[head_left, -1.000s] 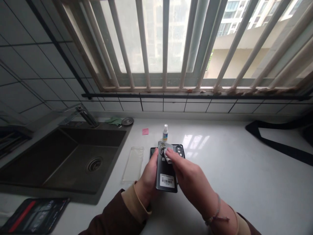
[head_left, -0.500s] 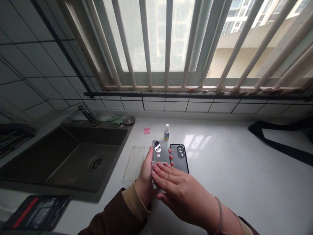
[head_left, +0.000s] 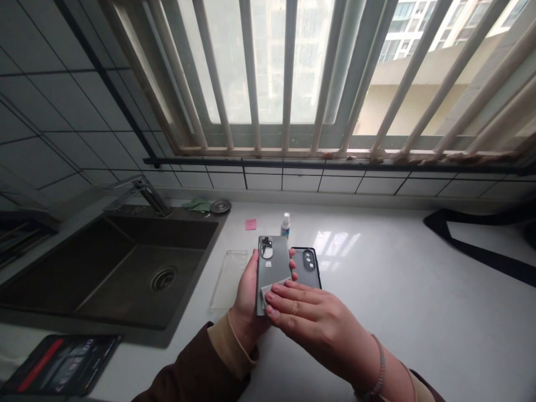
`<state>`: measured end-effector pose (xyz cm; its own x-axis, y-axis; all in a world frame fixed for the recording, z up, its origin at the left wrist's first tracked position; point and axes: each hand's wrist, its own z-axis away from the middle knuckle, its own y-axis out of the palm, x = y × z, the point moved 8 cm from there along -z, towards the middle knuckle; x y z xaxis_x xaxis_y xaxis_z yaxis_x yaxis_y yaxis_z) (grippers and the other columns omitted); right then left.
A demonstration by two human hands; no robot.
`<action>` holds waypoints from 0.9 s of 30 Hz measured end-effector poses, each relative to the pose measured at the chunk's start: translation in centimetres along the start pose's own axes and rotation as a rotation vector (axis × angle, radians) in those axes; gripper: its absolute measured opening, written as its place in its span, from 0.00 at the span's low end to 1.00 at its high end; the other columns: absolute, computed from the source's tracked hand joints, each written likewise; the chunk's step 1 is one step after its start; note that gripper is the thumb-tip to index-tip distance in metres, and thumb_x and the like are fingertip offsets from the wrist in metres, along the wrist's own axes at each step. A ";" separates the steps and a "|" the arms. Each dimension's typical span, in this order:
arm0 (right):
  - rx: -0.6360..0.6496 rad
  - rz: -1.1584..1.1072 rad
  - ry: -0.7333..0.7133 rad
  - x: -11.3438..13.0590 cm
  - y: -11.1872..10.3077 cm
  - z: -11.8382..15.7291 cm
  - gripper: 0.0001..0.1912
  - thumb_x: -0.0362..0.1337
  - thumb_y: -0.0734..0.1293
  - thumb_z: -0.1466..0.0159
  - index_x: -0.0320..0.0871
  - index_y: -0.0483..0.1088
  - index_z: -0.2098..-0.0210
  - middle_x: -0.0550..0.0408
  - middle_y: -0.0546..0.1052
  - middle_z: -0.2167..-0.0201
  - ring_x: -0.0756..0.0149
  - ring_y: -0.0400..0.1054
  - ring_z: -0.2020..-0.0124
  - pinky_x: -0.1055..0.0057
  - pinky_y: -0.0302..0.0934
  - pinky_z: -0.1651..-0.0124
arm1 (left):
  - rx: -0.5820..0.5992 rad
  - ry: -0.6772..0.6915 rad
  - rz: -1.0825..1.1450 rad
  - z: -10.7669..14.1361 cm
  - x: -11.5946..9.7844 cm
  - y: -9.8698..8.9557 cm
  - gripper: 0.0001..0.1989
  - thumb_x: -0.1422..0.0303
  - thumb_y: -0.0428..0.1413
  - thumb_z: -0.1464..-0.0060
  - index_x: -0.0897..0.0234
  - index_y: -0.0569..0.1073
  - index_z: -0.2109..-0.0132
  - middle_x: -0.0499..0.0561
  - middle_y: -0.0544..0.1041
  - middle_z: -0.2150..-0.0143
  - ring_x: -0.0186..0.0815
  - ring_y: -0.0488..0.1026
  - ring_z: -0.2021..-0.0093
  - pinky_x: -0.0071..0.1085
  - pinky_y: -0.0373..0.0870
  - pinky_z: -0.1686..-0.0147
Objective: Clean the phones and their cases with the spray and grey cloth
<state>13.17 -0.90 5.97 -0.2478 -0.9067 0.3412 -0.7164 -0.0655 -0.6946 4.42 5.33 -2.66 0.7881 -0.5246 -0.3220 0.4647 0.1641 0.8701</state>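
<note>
1. While I watch from far away, I see two bare hands up over a white stone worktop (head_left: pixel 377 340).
2. My view shows the left hand (head_left: pixel 250 301) closed around a grey smartphone (head_left: pixel 272 268). Its thumb side is along one long edge, and its finger tips peek out at the other edge.
3. The phone is held up off the worktop, with its back facing up and its round camera bump at the far end.
4. The right hand (head_left: pixel 318 318) lies almost flat, with its fingers close together. It presses a small grey cloth (head_left: pixel 270 293) onto the low end of the phone.
5. Just past the hands, a black-edged phone case (head_left: pixel 307 267) lies on the worktop, partly under the phone.
6. To the left of the hands lies a clear plastic phone case (head_left: pixel 230 279).
7. Beyond the hands stand a small spray bottle (head_left: pixel 285 225) and a pink sticky note (head_left: pixel 250 224), with the note further left.
8. Far to the left of the hands is a dark sink (head_left: pixel 161 229) with a metal tap (head_left: pixel 153 196). A green cloth (head_left: pixel 196 205) lies behind the sink.
9. Near the right hand's wrist is a thin bracelet (head_left: pixel 379 368).
10. Far to the right of the hands lies a black strap (head_left: pixel 473 251).
</note>
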 end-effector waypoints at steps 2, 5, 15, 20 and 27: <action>-0.016 -0.011 -0.006 -0.1 -0.4 0.0 0.26 0.27 0.66 0.26 0.50 0.68 0.31 0.54 0.79 0.39 0.59 0.71 0.34 0.55 0.64 0.27 | 0.054 0.009 0.017 0.1 -0.2 0.3 0.32 0.50 0.49 0.29 0.75 0.73 0.36 0.61 0.82 0.58 0.41 0.81 0.64 0.37 0.78 0.57; -0.047 -0.038 -0.008 -0.2 -0.9 0.1 0.27 0.27 0.66 0.26 0.50 0.67 0.30 0.53 0.80 0.39 0.58 0.71 0.34 0.54 0.65 0.28 | 0.099 0.028 0.036 0.3 -0.5 0.7 0.31 0.51 0.49 0.29 0.74 0.72 0.35 0.60 0.81 0.57 0.41 0.80 0.64 0.38 0.78 0.56; -0.216 -0.221 0.115 -1.8 -2.2 0.0 0.25 0.28 0.71 0.29 0.52 0.74 0.36 0.53 0.80 0.40 0.55 0.73 0.35 0.55 0.70 0.31 | -0.010 0.076 0.015 0.5 -1.3 0.3 0.32 0.50 0.46 0.28 0.78 0.77 0.44 0.63 0.82 0.60 0.42 0.81 0.65 0.37 0.79 0.58; -0.257 -0.318 0.192 -2.8 -2.2 0.2 0.23 0.29 0.71 0.29 0.51 0.76 0.37 0.51 0.80 0.39 0.54 0.72 0.35 0.53 0.68 0.30 | 0.020 0.076 -0.016 0.3 -1.1 0.5 0.34 0.49 0.43 0.27 0.79 0.79 0.45 0.65 0.83 0.62 0.45 0.83 0.61 0.40 0.80 0.54; -0.318 -0.329 0.248 -3.6 -2.6 0.9 0.24 0.25 0.71 0.30 0.51 0.77 0.38 0.51 0.80 0.39 0.52 0.70 0.33 0.50 0.68 0.30 | 0.074 0.008 -0.010 0.5 0.0 1.2 0.29 0.53 0.47 0.26 0.77 0.81 0.50 0.66 0.84 0.55 0.48 0.83 0.54 0.41 0.78 0.47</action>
<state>16.48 2.21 5.96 -0.0953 -0.7312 0.6755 -0.9357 -0.1658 -0.3115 4.81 5.15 -1.39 0.7871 -0.5188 -0.3336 0.4416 0.0963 0.8920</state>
